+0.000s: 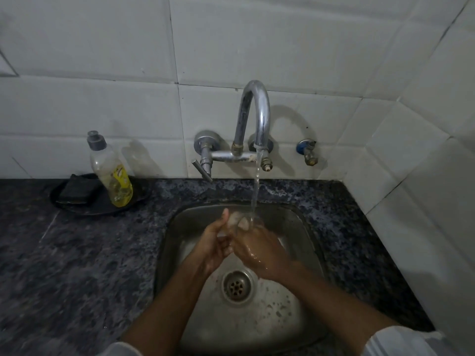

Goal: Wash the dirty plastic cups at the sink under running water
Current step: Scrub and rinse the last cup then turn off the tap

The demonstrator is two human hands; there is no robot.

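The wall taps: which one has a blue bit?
The small tap on the far right, alone beside the corner, has the blue collar. The lever tap on the left is plain metal.

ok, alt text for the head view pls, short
Both hands, left hand and right hand, hold a clear plastic cup under water running from a curved tap over a steel sink. A dish soap bottle stands on a dark tray at left on the granite counter.
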